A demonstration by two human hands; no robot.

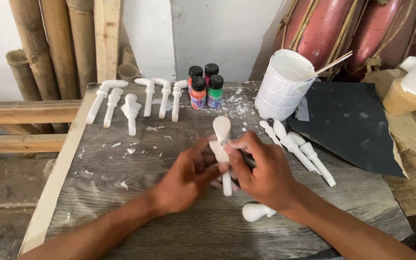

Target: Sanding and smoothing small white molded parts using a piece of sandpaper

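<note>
Both hands grip a white plaster figure (223,149) at table centre: left hand (188,177) fingers wrapped on its side, right hand (265,172) pinching a thin dark tool against it. Behind: paint bottles (205,86), white cup w/ stick (283,84), more white pieces (133,102). Left fingers blurred; tool mostly hidden.
</note>
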